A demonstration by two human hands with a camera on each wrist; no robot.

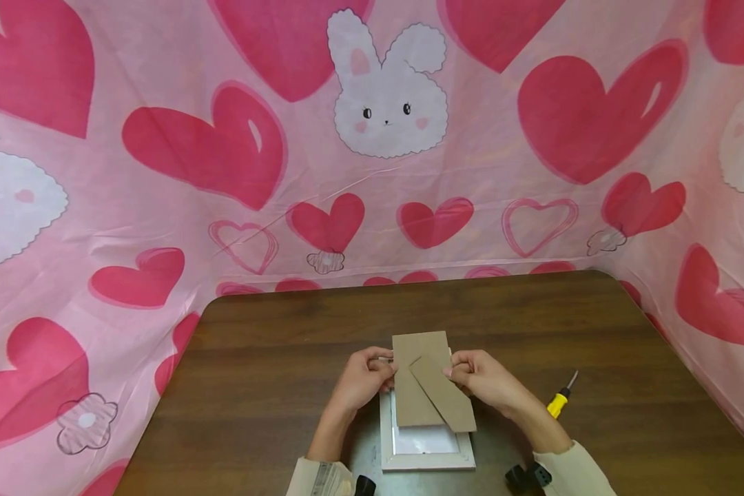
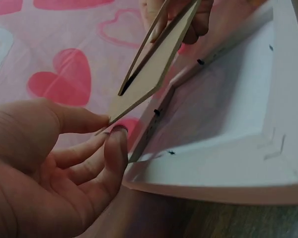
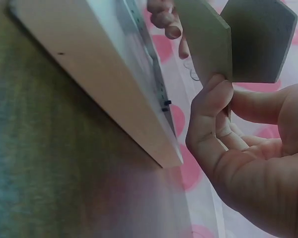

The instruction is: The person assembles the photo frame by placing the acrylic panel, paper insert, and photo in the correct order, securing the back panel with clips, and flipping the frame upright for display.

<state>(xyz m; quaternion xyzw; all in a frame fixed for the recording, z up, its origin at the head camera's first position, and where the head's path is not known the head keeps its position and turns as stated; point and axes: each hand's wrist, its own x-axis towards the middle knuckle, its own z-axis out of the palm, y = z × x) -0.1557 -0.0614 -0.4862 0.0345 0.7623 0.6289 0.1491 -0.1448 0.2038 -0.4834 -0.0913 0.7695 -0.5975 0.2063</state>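
Both hands hold a brown picture-frame backing board [image 1: 412,396], raised over a white picture frame [image 1: 389,441]. The left hand [image 1: 362,379] pinches the board's left edge between thumb and fingers, plain in the left wrist view, where the board [image 2: 151,82] tilts. On the opposite edge, the right hand [image 1: 486,377] pinches with thumb and index finger. A slanted easel leg [image 1: 443,393] stands out from the board's back; the right wrist view shows the leg [image 3: 258,39] angled away. The picture frame lies back up on the table, with small black tabs [image 2: 200,62] along its inner edge.
A screwdriver [image 1: 561,398] with a yellow and black handle lies on the brown wooden table [image 1: 273,358], right of the right forearm. Pink cloth [image 1: 372,179] printed with hearts and rabbits hangs behind and at both sides of the table.
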